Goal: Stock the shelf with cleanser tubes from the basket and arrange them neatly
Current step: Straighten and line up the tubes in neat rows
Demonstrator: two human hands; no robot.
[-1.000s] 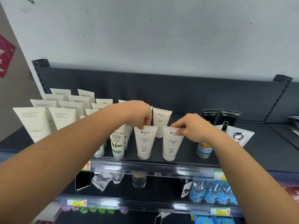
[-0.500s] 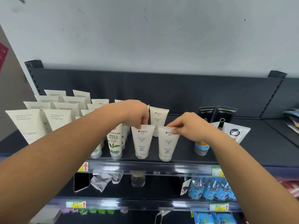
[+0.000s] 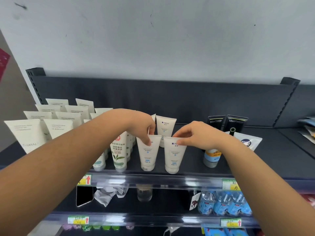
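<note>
Two white cleanser tubes with blue print stand cap-down side by side at the front of the dark shelf [image 3: 196, 169]. My left hand [image 3: 136, 125] pinches the top edge of the left tube [image 3: 148, 154]. The top edge of the right tube [image 3: 174, 155] is pinched by my right hand [image 3: 197, 135]. A third matching tube [image 3: 165, 128] stands behind them. The basket is out of view.
Rows of cream tubes [image 3: 56, 123] fill the shelf's left side, with green-leaf tubes [image 3: 119, 150] beside my left arm. Black men's tubes [image 3: 226, 123], a Nivea pouch [image 3: 247, 142] and an orange-blue tube [image 3: 211, 155] sit at right. Water bottles [image 3: 223, 203] and a phone [image 3: 84, 195] lie on the shelf below.
Both hands stay on the tops of the two front tubes. My right hand's fingers have spread a little wider along its tube's edge. The camera has shifted slightly.
</note>
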